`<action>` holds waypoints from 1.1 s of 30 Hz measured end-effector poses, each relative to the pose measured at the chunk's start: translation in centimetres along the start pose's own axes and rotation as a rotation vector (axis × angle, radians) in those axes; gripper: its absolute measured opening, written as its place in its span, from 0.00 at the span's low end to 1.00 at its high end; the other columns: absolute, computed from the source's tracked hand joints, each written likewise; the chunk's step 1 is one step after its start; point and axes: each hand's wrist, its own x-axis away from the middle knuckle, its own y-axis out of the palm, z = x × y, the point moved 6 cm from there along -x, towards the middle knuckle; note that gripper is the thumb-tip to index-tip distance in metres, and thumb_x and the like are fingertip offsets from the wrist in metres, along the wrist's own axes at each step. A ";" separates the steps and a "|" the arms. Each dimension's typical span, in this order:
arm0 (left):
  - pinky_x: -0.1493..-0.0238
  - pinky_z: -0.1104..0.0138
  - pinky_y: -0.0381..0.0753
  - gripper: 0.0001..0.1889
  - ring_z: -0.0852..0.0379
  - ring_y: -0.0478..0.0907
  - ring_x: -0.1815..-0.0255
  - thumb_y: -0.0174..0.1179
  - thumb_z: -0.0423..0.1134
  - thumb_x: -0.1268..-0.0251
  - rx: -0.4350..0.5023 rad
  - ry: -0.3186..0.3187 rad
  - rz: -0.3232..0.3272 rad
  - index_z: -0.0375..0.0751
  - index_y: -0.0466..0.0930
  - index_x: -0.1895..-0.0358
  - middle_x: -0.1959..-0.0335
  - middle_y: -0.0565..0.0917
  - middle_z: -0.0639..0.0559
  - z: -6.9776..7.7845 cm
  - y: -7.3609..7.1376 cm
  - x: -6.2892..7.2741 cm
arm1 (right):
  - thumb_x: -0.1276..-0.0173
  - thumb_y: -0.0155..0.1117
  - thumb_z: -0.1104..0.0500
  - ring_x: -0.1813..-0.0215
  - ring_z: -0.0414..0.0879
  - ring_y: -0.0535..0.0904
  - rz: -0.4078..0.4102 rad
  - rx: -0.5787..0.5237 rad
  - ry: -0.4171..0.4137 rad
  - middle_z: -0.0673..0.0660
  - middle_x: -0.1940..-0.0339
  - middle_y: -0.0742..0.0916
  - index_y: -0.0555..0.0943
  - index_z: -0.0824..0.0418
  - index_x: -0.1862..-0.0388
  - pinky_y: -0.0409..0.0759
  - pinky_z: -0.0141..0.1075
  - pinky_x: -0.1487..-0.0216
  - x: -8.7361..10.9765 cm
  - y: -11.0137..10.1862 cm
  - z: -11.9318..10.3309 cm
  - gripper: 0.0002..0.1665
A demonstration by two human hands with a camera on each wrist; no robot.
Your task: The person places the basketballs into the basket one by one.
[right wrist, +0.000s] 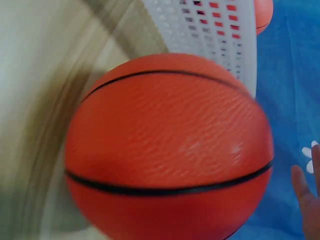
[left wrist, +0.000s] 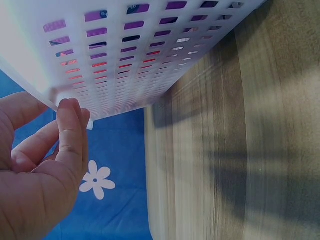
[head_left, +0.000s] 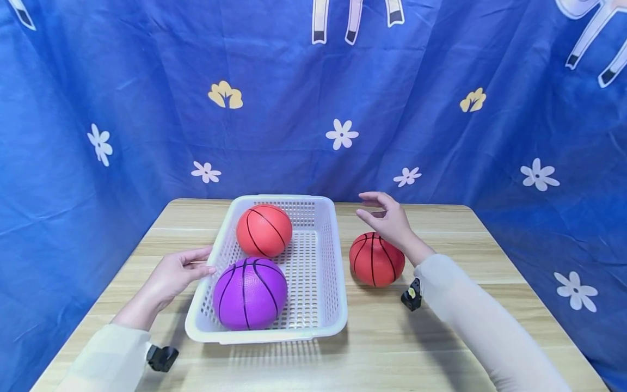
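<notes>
A blue curtain (head_left: 274, 136) printed with white flowers fills the background; before it stands a pale wooden table (head_left: 392, 337); on the table sits a white, open-meshed basket (head_left: 269, 336). A purple ball (head_left: 251, 294) with black lines lies in the basket's near left part; a lighter red ball (head_left: 264, 231) lies just behind it, though whether the two touch is hidden. A deeper red ball (head_left: 374, 261) rests on the table to the right of the basket, apart from it.

The left hand (head_left: 171, 275) pinches the basket's left rim between thumb and fingers; the right hand (head_left: 389, 220) is above the loose red ball – fingers gently curved and parted, holding nothing.

The step in hand appears to be reaching for that last ball while the basket is steadied; the next move seems to call for lowering the right hand, spreading it around the ball's sides and lifting high enough to clear the rim – the left hand staying put.
</notes>
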 end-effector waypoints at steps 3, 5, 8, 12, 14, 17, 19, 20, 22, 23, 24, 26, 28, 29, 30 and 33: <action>0.59 0.76 0.75 0.32 0.68 0.78 0.58 0.65 0.38 0.39 0.001 -0.002 -0.003 0.24 0.65 0.35 0.42 0.74 0.30 -0.1 0.0 0.0 | 0.39 0.67 0.67 0.45 0.62 0.76 0.008 0.004 0.036 0.68 0.47 0.79 0.77 0.71 0.46 0.76 0.54 0.48 0.6 -0.4 0.8 0.22; 0.59 0.76 0.75 0.32 0.68 0.78 0.58 0.65 0.38 0.38 0.003 -0.006 -0.005 0.25 0.65 0.35 0.42 0.74 0.30 -0.2 0.0 0.0 | 0.39 0.68 0.65 0.44 0.60 0.76 0.007 0.016 0.065 0.66 0.47 0.79 0.77 0.69 0.45 0.74 0.54 0.46 1.0 -0.6 1.8 0.23; 0.59 0.75 0.76 0.32 0.67 0.78 0.58 0.65 0.38 0.38 0.008 -0.009 -0.009 0.25 0.65 0.35 0.42 0.74 0.30 -0.3 0.0 0.0 | 0.38 0.68 0.64 0.41 0.60 0.74 -0.005 0.038 0.110 0.66 0.44 0.78 0.76 0.67 0.43 0.71 0.55 0.44 1.8 -0.9 2.5 0.24; 0.59 0.75 0.76 0.32 0.69 0.78 0.59 0.65 0.38 0.38 0.012 -0.011 -0.009 0.25 0.65 0.35 0.42 0.74 0.30 -0.4 0.0 0.0 | 0.38 0.67 0.64 0.39 0.61 0.72 -0.030 0.064 0.138 0.66 0.41 0.76 0.74 0.68 0.41 0.70 0.56 0.42 3.0 -1.2 2.8 0.26; 0.59 0.75 0.76 0.32 0.70 0.78 0.59 0.65 0.37 0.38 0.009 -0.012 -0.009 0.25 0.65 0.35 0.42 0.75 0.30 -0.4 0.0 0.1 | 0.38 0.68 0.64 0.38 0.62 0.70 -0.048 0.076 0.140 0.66 0.40 0.76 0.73 0.68 0.40 0.70 0.56 0.42 3.6 -1.3 3.2 0.27; 0.59 0.75 0.76 0.32 0.70 0.78 0.59 0.65 0.37 0.38 0.005 -0.012 -0.006 0.24 0.65 0.35 0.43 0.75 0.30 -0.2 0.0 0.1 | 0.37 0.68 0.63 0.37 0.63 0.68 -0.085 0.098 0.142 0.66 0.38 0.74 0.71 0.67 0.37 0.69 0.58 0.42 4.6 -1.4 3.7 0.31; 0.59 0.75 0.76 0.32 0.69 0.78 0.59 0.65 0.37 0.38 0.004 -0.009 -0.004 0.24 0.65 0.35 0.43 0.75 0.30 -0.1 0.0 0.1 | 0.38 0.68 0.62 0.36 0.63 0.67 -0.111 0.108 0.146 0.66 0.37 0.72 0.69 0.67 0.35 0.69 0.58 0.42 5.2 -1.4 4.1 0.33; 0.59 0.75 0.76 0.32 0.69 0.78 0.59 0.65 0.37 0.38 0.005 -0.007 -0.003 0.24 0.65 0.35 0.43 0.75 0.30 -0.1 0.0 0.1 | 0.39 0.69 0.62 0.36 0.63 0.66 -0.122 0.109 0.153 0.66 0.36 0.72 0.68 0.67 0.34 0.69 0.57 0.42 5.5 -1.4 4.2 0.35; 0.59 0.75 0.76 0.32 0.70 0.78 0.60 0.65 0.37 0.38 0.012 -0.004 -0.002 0.24 0.65 0.35 0.42 0.74 0.29 0.0 0.0 0.1 | 0.40 0.70 0.63 0.35 0.63 0.65 -0.141 0.104 0.161 0.66 0.35 0.70 0.66 0.67 0.33 0.69 0.56 0.41 6.0 -1.4 4.7 0.38; 0.59 0.75 0.76 0.31 0.70 0.78 0.60 0.65 0.36 0.38 0.015 -0.002 -0.002 0.24 0.65 0.35 0.42 0.74 0.29 0.0 0.0 0.1 | 0.41 0.71 0.63 0.36 0.63 0.65 -0.148 0.100 0.162 0.67 0.35 0.70 0.65 0.68 0.32 0.70 0.56 0.42 6.3 -1.4 4.9 0.39; 0.59 0.75 0.76 0.31 0.70 0.77 0.60 0.64 0.36 0.38 0.019 -0.002 -0.002 0.24 0.65 0.35 0.42 0.74 0.29 0.0 0.1 0.1 | 0.42 0.71 0.64 0.35 0.63 0.64 -0.153 0.091 0.164 0.67 0.35 0.70 0.65 0.68 0.32 0.70 0.56 0.42 6.5 -1.4 5.3 0.41; 0.59 0.75 0.76 0.31 0.71 0.77 0.60 0.64 0.36 0.38 0.026 -0.002 -0.002 0.24 0.65 0.35 0.42 0.74 0.29 0.0 0.1 0.1 | 0.44 0.72 0.64 0.36 0.63 0.63 -0.159 0.077 0.165 0.68 0.36 0.69 0.63 0.68 0.31 0.70 0.58 0.42 6.9 -1.5 6.1 0.44; 0.59 0.75 0.76 0.31 0.72 0.77 0.60 0.64 0.36 0.38 0.027 -0.003 -0.003 0.24 0.65 0.35 0.42 0.74 0.29 0.0 0.1 0.0 | 0.45 0.73 0.64 0.37 0.62 0.64 -0.161 0.069 0.166 0.68 0.36 0.69 0.62 0.66 0.29 0.70 0.59 0.43 7.4 -1.6 7.5 0.46; 0.59 0.75 0.76 0.31 0.72 0.77 0.60 0.64 0.36 0.38 0.026 -0.004 -0.003 0.24 0.65 0.35 0.42 0.74 0.29 0.0 0.1 0.0 | 0.45 0.74 0.63 0.37 0.62 0.64 -0.164 0.068 0.168 0.68 0.36 0.69 0.62 0.64 0.29 0.71 0.58 0.44 7.6 -1.6 8.2 0.47; 0.59 0.75 0.76 0.31 0.72 0.77 0.60 0.64 0.36 0.38 0.026 -0.005 -0.004 0.24 0.65 0.35 0.42 0.74 0.29 0.0 0.1 0.0 | 0.46 0.75 0.62 0.37 0.62 0.65 -0.167 0.061 0.172 0.67 0.36 0.69 0.61 0.63 0.28 0.73 0.57 0.45 7.8 -1.7 8.9 0.49; 0.59 0.75 0.76 0.31 0.72 0.77 0.60 0.64 0.36 0.38 0.020 -0.007 -0.005 0.24 0.65 0.35 0.42 0.74 0.30 0.1 0.1 0.0 | 0.48 0.76 0.61 0.37 0.62 0.65 -0.184 0.032 0.183 0.65 0.34 0.68 0.60 0.58 0.27 0.77 0.52 0.49 8.4 -1.7 10.6 0.52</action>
